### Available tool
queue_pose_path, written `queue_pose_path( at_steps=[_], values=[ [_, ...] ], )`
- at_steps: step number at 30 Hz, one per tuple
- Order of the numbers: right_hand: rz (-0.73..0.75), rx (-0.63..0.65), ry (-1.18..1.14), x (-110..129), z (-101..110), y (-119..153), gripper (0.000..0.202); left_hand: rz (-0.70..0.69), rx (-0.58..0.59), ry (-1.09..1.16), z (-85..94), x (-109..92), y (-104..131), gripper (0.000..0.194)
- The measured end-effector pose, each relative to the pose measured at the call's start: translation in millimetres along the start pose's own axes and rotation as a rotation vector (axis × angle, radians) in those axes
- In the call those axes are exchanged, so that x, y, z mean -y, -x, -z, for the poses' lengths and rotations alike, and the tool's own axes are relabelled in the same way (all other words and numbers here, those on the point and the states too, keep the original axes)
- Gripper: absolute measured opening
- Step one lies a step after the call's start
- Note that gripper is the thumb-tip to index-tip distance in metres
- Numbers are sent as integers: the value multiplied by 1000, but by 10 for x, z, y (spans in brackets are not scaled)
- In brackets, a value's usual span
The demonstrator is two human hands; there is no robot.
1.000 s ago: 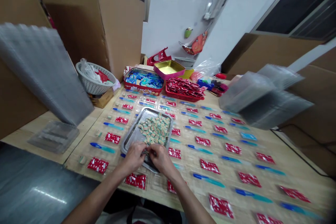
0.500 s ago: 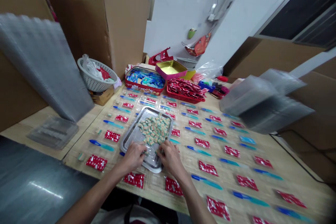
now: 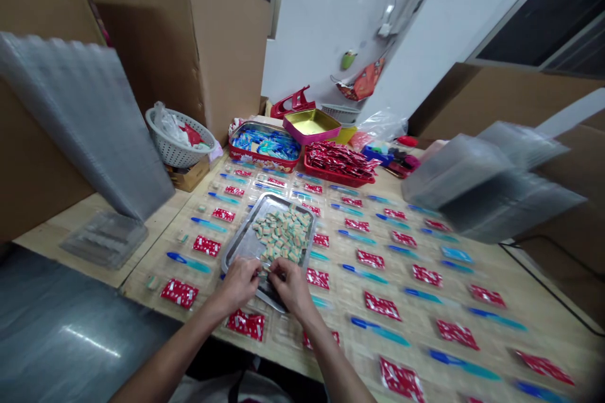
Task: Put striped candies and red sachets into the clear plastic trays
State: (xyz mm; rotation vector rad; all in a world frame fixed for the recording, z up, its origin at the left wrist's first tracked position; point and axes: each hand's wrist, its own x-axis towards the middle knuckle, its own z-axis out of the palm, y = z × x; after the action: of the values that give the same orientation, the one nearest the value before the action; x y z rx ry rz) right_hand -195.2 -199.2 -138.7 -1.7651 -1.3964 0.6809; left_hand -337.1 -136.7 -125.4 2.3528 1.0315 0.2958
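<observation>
A metal tray [image 3: 242,236] lies on the table, tilted across my view. A pile of small tan-and-green blocks [image 3: 283,233] covers its middle and far right. Over the near end of the tray, my left hand [image 3: 242,280] is closed in a pinch. My right hand [image 3: 289,286] pinches close beside it, fingertips almost meeting the left ones. Small block-like pieces show at the fingertips, partly hidden by the fingers. Around the tray stand clear plastic trays holding red patterned packets [image 3: 179,293] and blue pens [image 3: 188,262].
At the back are a tin of blue packets [image 3: 265,160], a red basket of red packets [image 3: 338,164] and a gold-lined tin [image 3: 312,123]. A grey basket [image 3: 177,145] is at left. Stacked clear plastic trays stand left [image 3: 89,119] and right [image 3: 477,182]. Cardboard [image 3: 231,31] rises behind.
My right hand has moved left, closer to my left hand, over the near end of the tray. The whole view has shifted slightly.
</observation>
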Motion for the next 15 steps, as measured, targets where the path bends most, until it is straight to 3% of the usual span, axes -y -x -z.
queue_pose_path(
  at_steps=[4,9,15],
  values=[
    [62,45,71,1,-12,-14,14,0,-20,24,27,3,0,32],
    [116,76,96,32,45,12,21,-48,27,-2,30,-12,-20,17],
    [179,39,159,89,45,77,15,-9,27,-3,45,-24,-23,20]
  ],
)
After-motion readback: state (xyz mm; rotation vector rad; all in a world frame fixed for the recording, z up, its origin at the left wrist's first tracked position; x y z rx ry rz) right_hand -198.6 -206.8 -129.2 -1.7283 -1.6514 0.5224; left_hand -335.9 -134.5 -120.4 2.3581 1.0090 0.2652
